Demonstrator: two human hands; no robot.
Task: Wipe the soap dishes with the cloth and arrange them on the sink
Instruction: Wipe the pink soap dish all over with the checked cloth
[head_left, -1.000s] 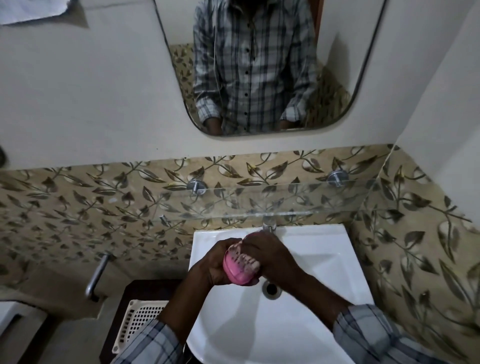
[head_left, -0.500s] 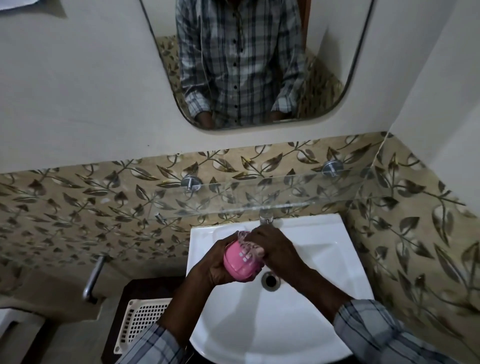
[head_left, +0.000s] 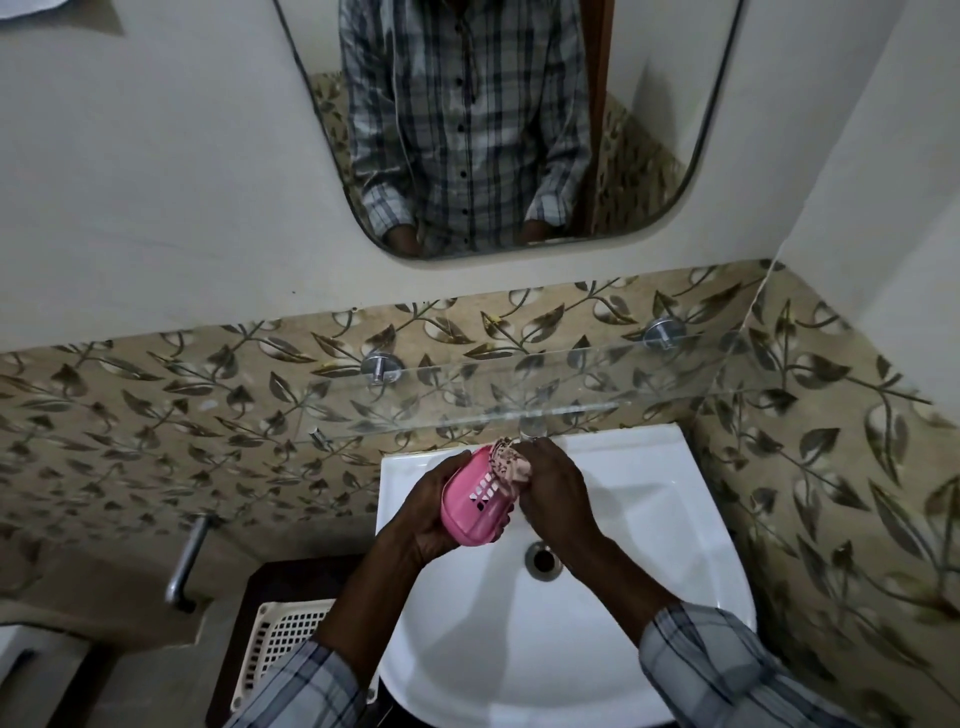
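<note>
Filling the upper part of the view, a rounded mirror (head_left: 493, 130) hangs on the pale wall and reflects the person's checked shirt. Below it runs a band of leaf-patterned tiles (head_left: 156, 405), which turns the corner on the right. A white sink (head_left: 649, 519) stands against the tiles, with a clear glass shelf (head_left: 519, 384) fixed on two metal pegs just above its back edge. To the left of the sink, lower down, a cream plastic basket (head_left: 280, 639) with a lattice wall sits on a dark surface, partly hidden by the left sleeve.

Both hands meet over the basin, near its back. The left hand (head_left: 431, 514) grips a pink soap dish (head_left: 475, 499), fingers curled under it and thumb along its far edge, holding it tilted in the air above the bowl. The right hand (head_left: 556, 493) clutches a bunched, patterned cloth (head_left: 511, 460) and presses it against the upper end of the dish, next to the slots in its face. The drain (head_left: 543, 558) lies just below the right wrist.
</note>
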